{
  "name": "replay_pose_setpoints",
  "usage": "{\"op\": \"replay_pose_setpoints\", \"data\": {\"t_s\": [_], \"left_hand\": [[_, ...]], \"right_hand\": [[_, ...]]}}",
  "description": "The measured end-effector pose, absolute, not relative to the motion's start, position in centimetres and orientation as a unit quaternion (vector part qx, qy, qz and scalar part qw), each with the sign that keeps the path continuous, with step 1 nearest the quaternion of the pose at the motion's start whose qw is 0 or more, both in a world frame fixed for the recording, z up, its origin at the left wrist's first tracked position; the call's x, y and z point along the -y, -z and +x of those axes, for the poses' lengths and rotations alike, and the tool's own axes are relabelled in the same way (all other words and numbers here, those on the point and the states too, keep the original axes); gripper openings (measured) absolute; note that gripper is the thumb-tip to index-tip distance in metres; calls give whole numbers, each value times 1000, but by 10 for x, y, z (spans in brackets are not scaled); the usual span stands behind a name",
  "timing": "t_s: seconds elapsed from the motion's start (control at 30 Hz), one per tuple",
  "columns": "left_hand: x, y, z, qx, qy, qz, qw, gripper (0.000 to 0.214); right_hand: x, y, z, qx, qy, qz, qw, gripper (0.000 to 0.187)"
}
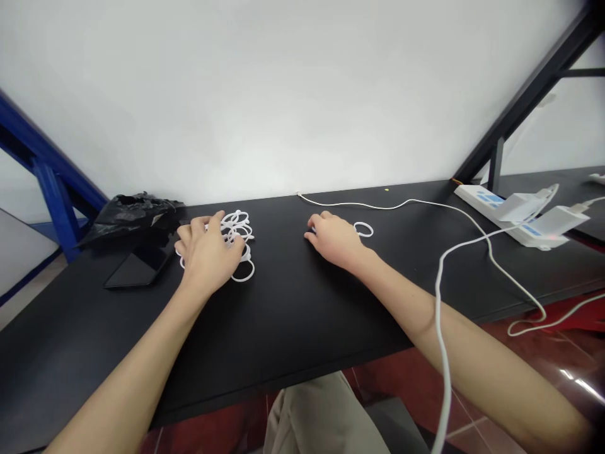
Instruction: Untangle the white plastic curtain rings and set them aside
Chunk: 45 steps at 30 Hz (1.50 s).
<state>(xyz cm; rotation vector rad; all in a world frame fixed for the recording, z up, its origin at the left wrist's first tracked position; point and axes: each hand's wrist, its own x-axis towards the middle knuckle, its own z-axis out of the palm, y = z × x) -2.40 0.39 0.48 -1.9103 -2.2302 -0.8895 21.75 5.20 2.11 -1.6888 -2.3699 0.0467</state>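
A loose heap of several white rings (236, 236) lies on the black table (293, 315) left of centre. My left hand (205, 252) rests palm down on the heap's left side, fingers spread over the rings. My right hand (334, 239) lies on the table further right, fingers curled down against the surface. A single white ring (363, 229) sits just beyond its knuckles, touching or nearly touching the fingers. Whether anything is pinched under the right fingers is hidden.
A crumpled black plastic bag (127, 214) and a dark phone (137, 268) lie at the left. A white cable (425, 208) runs across the table and over my right forearm. A white power strip (515, 214) with chargers sits at the right.
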Motion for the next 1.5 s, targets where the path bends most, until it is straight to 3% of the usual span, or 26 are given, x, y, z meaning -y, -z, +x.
{"op": "replay_pose_setpoints", "data": {"t_s": [0.13, 0.33, 0.63, 0.93, 1.23, 1.37, 1.5], "left_hand": [[-4, -1, -12, 669, 284, -685, 48, 51], [3, -4, 0, 558, 235, -796, -17, 57], [5, -9, -1, 549, 240, -801, 0, 39], [7, -14, -1, 543, 269, -795, -5, 40], [12, -18, 3, 537, 256, -802, -54, 36], [10, -18, 4, 535, 260, -802, -47, 33], [5, -15, 1, 557, 284, -780, -1, 30]], "right_hand": [[-47, -14, 209, 874, -51, -462, 142, 21], [-38, -14, 200, 924, -87, -293, 228, 26], [-32, -20, 197, 918, -99, -212, 321, 36], [-33, -19, 198, 886, -140, -287, 337, 15], [-32, -22, 197, 856, -236, -283, 362, 16], [-31, -25, 198, 861, -213, -313, 341, 16], [-35, -30, 204, 840, -100, -462, 266, 20]]}}
